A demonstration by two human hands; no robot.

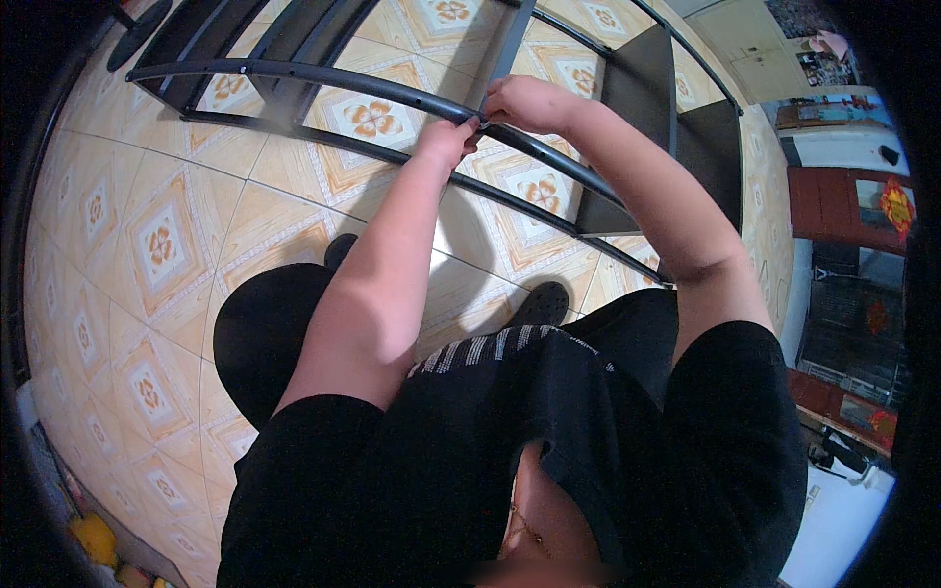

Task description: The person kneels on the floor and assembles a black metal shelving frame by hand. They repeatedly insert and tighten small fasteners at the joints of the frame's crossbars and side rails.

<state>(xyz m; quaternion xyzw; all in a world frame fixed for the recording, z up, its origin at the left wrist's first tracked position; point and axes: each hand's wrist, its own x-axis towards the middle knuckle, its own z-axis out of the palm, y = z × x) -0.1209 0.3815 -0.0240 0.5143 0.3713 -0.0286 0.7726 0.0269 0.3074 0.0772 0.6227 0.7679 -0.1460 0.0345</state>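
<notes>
A shelf frame of black metal tubes (382, 90) with dark boards lies on its side in front of me. My left hand (449, 142) is closed on the near upper tube, where the edge of a middle board (507, 51) meets it. My right hand (527, 104) is at the same joint, just right of the left one, its fingers bent and pinched together against the tube. Whatever small thing sits between the right fingertips is hidden. Further boards stand across the frame at the right (632, 137) and at the left (181, 49).
Patterned beige floor tiles (157, 245) surround the frame. My dark shoe (542, 302) stands close to its lower tube (534, 218). A round black base (137, 37) is at the far left. Dark red furniture (833, 201) and a white surface (833, 529) line the right side.
</notes>
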